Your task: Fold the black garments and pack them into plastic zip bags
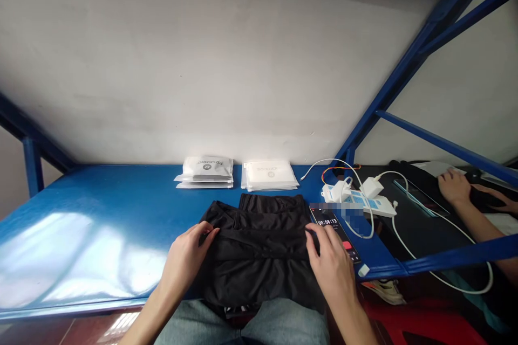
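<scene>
A black fabric garment [259, 250] lies partly on the blue shelf and hangs over its front edge toward my lap. Folds run across it, and a narrower band sticks out at the far side. My left hand [194, 245] pinches its left edge between thumb and fingers. At the opposite edge, my right hand [329, 250] grips the cloth the same way. Just past my right hand lies a phone [334, 229] with a running timer on its screen.
Behind the garment, flat plastic packages [206, 170] and paler ones [270, 175] rest on the blue shelf [121, 199]. A white power strip [360, 199] with chargers and cables stands at right. Blue metal posts [388, 91] frame the space. Another person's hand [454, 186] is at far right.
</scene>
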A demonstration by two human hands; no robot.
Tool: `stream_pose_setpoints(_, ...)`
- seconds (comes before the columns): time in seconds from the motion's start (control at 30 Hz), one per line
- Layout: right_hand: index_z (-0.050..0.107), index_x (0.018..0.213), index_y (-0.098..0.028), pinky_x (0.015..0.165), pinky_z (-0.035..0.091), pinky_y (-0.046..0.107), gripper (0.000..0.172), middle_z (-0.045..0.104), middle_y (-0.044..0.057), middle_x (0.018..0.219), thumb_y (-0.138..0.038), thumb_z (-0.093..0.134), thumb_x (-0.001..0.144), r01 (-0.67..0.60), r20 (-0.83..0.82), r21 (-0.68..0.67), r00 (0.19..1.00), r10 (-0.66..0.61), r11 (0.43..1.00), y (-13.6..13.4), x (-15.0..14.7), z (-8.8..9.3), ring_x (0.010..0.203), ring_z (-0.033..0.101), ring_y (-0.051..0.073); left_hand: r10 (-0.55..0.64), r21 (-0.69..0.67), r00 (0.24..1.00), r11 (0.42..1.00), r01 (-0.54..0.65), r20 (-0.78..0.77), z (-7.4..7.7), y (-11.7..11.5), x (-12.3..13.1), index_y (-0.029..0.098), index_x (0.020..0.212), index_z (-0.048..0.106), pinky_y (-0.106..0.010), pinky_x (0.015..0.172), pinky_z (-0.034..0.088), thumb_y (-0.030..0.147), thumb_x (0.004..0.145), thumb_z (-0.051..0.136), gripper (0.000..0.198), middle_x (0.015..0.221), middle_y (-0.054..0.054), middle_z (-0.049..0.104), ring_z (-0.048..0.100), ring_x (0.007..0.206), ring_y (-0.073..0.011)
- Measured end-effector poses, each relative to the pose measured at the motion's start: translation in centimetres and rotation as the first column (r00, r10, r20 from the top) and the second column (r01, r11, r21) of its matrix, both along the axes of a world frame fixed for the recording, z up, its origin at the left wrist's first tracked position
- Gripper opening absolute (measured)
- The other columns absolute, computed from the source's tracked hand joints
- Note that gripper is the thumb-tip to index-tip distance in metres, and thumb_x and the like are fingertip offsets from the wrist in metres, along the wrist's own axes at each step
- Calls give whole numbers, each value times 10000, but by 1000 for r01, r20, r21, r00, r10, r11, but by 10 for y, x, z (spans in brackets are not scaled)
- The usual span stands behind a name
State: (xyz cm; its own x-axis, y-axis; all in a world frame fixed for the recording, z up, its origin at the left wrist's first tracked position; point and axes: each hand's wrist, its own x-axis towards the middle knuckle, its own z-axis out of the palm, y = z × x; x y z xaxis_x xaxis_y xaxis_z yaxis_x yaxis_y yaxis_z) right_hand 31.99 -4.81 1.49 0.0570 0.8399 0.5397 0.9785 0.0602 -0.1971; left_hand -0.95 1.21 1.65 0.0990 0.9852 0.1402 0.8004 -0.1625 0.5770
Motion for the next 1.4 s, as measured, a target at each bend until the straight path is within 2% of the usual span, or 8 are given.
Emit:
stream_pose_setpoints(0.13, 596, 1118, -243, 660, 498, 267, 218, 706, 37, 900, -366, 421, 1076, -236, -204, -123, 957, 208, 964, 3, -33, 2, 759, 708, 184, 124, 148, 981, 984, -101, -153, -6, -4, 4, 266, 859, 641, -270, 643, 377, 502, 998, 498, 310, 902, -18, 721, 661, 783, -215)
stream_pose_setpoints(0.3, 556, 961, -253, 580, 435, 253, 281, 706, 7, 858, -430, 378, 1089, -242, -189, -320, 964, 189, 916, 9, -42, -11, 724, 720, 183, 223, 225, 955, 958, -177, -197, -23, 0, 2, 260, 843, 602, -266, 601, 356, 568, 956, 574, 329, 831, -31, 673, 641, 773, -230)
stream_pose_setpoints(0.47, 532, 982, -263, 557, 416, 259, 296, 701, 14, 878, -444, 329, 1097, -233, -133, -352, 971, 198, 906, 9, -39, -14, 728, 725, 195, 255, 64, 965, 964, -259, 64, -26, 2, -8, 260, 976, 550, -248, 580, 367, 616, 908, 620, 369, 794, 18, 639, 617, 671, -191)
stream_pose_setpoints(0.63, 566, 1006, -267, 543, 439, 273, 269, 686, 28, 895, -424, 361, 1082, -252, -153, -362, 966, 209, 898, 9, -46, -6, 709, 715, 204, 209, 81, 905, 963, -255, 370, -26, -3, -33, 229, 1001, 594, -265, 681, 473, 537, 987, 486, 327, 869, -15, 682, 637, 708, -181)
stream_pose_setpoints(0.77, 621, 1124, -259, 711, 522, 303, 242, 698, 65, 986, -322, 394, 1071, -354, -259, -289, 923, 283, 890, 15, -87, 16, 865, 721, 228, 246, 23, 868, 959, -283, 432, -28, -7, -41, 222, 1089, 607, -278, 736, 493, 485, 992, 471, 312, 908, -41, 728, 696, 815, -205)
stream_pose_setpoints(0.93, 655, 1158, -279, 826, 547, 297, 203, 731, 34, 1070, -287, 480, 1057, -544, -315, -337, 834, 452, 769, 33, -171, 36, 983, 712, 211, 255, -47, 823, 962, -269, 507, -32, -5, -46, 228, 1169, 593, -280, 676, 492, 493, 1014, 414, 355, 812, -12, 707, 652, 679, -181)
stream_pose_setpoints(1.13, 641, 1150, -195, 785, 581, 413, 459, 730, 134, 1071, -607, 600, 953, -372, -116, -502, 923, 366, 781, 49, -236, 24, 1001, 712, 325, 250, -81, 631, 955, -285, 734, -34, -2, -57, 209, 1211, 548, -329, 744, 579, 541, 984, 470, 410, 905, -34, 698, 685, 742, -187)
stream_pose_setpoints(1.4, 593, 1185, -205, 715, 561, 349, 284, 775, 112, 950, -393, 410, 1075, -334, -82, -507, 937, 341, 795, 59, -238, 23, 848, 766, 281, 247, -80, 623, 956, -283, 742, -38, -2, -59, 193, 1177, 604, -344, 779, 598, 597, 960, 521, 466, 955, -63, 715, 712, 808, -210)
